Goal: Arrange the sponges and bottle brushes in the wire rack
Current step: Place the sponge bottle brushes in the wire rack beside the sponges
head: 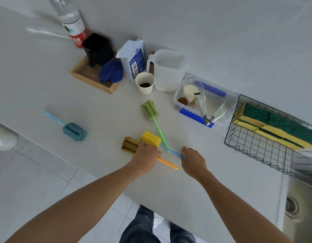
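Our left hand [146, 156] grips the yellow sponge-headed, orange-handled bottle brush [151, 139]; our right hand [193, 160] apparently pinches 1 thin blue brush handle [174, 153], both handles pointing toward the black wire rack [257, 146] on our right.

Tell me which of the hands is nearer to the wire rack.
Right. The right hand pinches a thin blue handle on the counter, with bare counter between it and the wire rack. The left hand lies farther away, gripping the yellow bottle brush.

a white counter [46, 81] with lots of things on it

on it lie a blue brush [71, 128], a green brush [151, 114], a wooden tray [92, 74], a paper cup [145, 83], a white jug [169, 71], a clear box [204, 100] and a wire rack [267, 137].
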